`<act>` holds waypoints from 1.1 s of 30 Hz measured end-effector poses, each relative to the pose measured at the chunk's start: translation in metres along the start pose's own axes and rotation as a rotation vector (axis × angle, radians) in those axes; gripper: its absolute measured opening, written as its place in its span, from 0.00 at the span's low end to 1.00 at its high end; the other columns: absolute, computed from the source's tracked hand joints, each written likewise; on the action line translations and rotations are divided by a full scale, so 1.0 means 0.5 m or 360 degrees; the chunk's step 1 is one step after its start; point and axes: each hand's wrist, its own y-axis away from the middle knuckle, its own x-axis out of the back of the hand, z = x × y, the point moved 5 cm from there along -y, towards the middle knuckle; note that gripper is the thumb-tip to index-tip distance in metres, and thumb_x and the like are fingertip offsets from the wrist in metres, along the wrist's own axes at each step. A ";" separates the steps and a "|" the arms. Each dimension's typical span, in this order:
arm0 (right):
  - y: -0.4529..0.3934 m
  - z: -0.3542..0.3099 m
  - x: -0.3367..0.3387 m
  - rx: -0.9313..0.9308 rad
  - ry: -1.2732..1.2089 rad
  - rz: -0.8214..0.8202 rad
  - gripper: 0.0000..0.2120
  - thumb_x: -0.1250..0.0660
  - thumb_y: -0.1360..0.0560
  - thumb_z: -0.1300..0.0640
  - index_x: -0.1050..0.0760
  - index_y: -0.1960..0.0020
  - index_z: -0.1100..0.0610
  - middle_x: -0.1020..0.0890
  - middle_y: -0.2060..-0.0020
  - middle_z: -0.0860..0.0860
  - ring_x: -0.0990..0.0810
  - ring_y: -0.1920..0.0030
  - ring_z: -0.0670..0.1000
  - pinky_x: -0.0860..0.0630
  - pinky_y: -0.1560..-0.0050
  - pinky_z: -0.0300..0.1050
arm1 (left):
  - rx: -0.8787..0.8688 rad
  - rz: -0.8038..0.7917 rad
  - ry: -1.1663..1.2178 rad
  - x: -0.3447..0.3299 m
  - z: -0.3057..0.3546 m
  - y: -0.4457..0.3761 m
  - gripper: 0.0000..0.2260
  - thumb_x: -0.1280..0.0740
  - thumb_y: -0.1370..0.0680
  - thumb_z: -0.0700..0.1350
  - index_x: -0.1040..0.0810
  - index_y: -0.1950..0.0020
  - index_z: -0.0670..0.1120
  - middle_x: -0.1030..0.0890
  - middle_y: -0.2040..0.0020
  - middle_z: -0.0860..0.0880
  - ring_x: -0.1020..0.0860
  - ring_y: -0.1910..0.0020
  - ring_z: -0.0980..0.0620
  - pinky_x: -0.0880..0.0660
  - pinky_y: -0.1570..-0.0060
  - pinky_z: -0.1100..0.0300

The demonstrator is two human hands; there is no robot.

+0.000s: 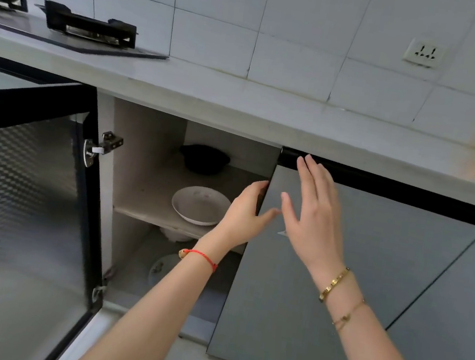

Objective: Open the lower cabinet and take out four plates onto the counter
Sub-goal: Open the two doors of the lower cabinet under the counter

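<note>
**Lower cabinet, left door open, both hands at the right door**

- Cabinet (139, 165): landmark; sits under the counter (242, 100). Left door (21, 193) swung wide open toward the camera. Right door (292, 280) nearly shut.
- Left hand (245, 212): at the right door's free edge, fingers curled around that edge, thumb on the door's front. Red string bracelet (203, 258) on the wrist.
- Right hand (310, 209): in front of the right door near its top, fingers spread wide, holding nothing.
- Plate (201, 205): white, on the cabinet's middle shelf (147, 194), near the shelf's front.
- Black pot (204, 158): same shelf, behind the plate.
- Second plate (160, 267): on the cabinet floor, partly hidden by the left forearm.
- Stove (77, 29): on the counter, above the cabinet's left door.
</note>
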 end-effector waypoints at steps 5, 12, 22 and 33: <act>0.033 -0.017 0.040 0.0042 -0.0020 -0.0002 0.27 0.42 0.20 0.50 0.44 0.24 0.56 0.38 0.25 0.51 0.42 0.25 0.52 0.43 0.25 0.49 | -0.0071 0.0104 -0.0025 0.019 0.027 0.063 0.19 0.33 0.22 0.48 0.30 0.32 0.48 0.23 0.38 0.52 0.25 0.43 0.60 0.26 0.41 0.62; 0.115 -0.045 0.125 0.0060 -0.0096 0.0044 0.27 0.42 0.20 0.50 0.42 0.24 0.55 0.37 0.25 0.48 0.42 0.25 0.50 0.41 0.25 0.49 | -0.0203 0.0126 0.0100 0.030 0.088 0.177 0.14 0.32 0.23 0.47 0.24 0.38 0.48 0.19 0.45 0.56 0.21 0.46 0.64 0.26 0.44 0.70; 0.235 -0.042 0.263 0.0108 -0.0113 0.0108 0.26 0.38 0.21 0.53 0.40 0.25 0.57 0.35 0.27 0.50 0.40 0.25 0.50 0.37 0.27 0.51 | -0.0355 -0.0020 0.0198 -0.010 0.194 0.305 0.12 0.32 0.22 0.46 0.21 0.39 0.49 0.20 0.53 0.54 0.19 0.52 0.59 0.22 0.47 0.54; 0.362 -0.001 0.415 0.0018 0.0056 0.0321 0.25 0.36 0.21 0.54 0.35 0.28 0.62 0.30 0.31 0.54 0.34 0.28 0.52 0.38 0.27 0.48 | -0.0647 -0.0435 0.0426 -0.106 0.298 0.375 0.14 0.30 0.23 0.45 0.19 0.39 0.46 0.19 0.53 0.52 0.20 0.53 0.58 0.27 0.47 0.66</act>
